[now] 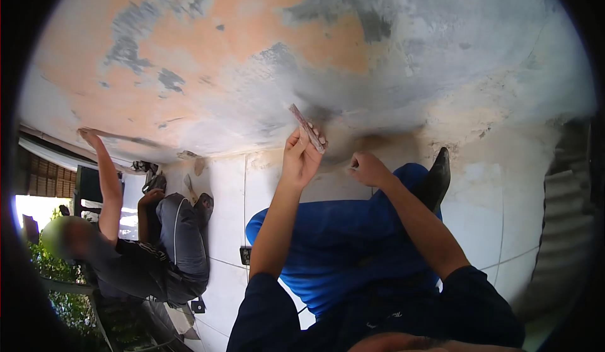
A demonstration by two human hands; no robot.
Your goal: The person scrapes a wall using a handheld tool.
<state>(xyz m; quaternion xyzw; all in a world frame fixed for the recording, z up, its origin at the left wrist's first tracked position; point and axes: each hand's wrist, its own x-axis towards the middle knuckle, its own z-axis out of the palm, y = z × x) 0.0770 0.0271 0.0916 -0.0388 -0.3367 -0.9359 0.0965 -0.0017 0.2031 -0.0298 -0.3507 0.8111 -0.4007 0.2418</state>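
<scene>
My left hand (302, 157) is closed around a narrow, reddish-brown stick-like tool (306, 128), held slantwise close to the wall (239, 87). The wall shows orange paint with grey and whitish patches. To the right, my right hand (368, 168) has its fingers curled together near the foot of the wall, above my blue trousers (340, 232). Whatever its fingertips may hold is too small to make out.
At the left a co-worker (138, 264) sits on the floor, one arm raised to the wall. A black box (245, 255) lies on the white tiles (224, 226). Corrugated grey material (558, 226) stands at the right. My dark shoe (437, 179) is near the wall.
</scene>
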